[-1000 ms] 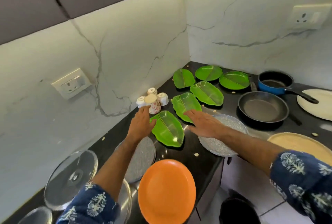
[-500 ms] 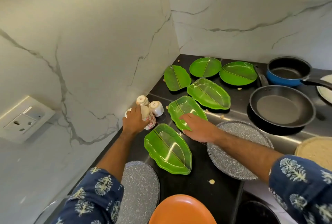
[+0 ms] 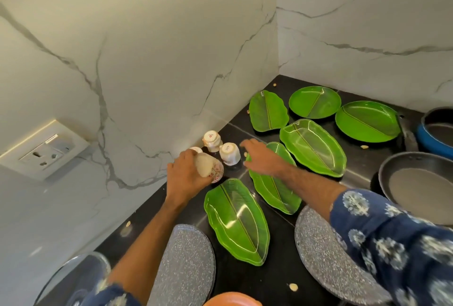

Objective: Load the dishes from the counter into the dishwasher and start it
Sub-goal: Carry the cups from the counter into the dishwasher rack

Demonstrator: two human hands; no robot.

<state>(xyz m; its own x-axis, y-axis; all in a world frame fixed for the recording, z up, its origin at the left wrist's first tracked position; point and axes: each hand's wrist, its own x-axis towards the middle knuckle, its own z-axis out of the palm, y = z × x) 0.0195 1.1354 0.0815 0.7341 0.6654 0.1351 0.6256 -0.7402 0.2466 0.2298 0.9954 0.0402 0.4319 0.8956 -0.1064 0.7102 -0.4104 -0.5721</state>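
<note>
Small white cups stand upside down on the black counter by the marble wall. My left hand is shut on one floral cup, tilted off the counter. Two more cups stand just beyond it, a fourth partly hidden behind my left hand. My right hand hovers with fingers spread next to the nearer cup, over a green leaf-shaped plate. Another leaf plate lies below my hands. No dishwasher is in view.
More green plates fill the corner. A black frying pan and blue saucepan sit right. Grey speckled plates, a glass lid and an orange plate lie near the front edge. A wall socket is at left.
My left hand has closed on the floral cup and tipped it up. My right hand left the leaf plate and moved toward the cups. The camera moved closer and lower.
</note>
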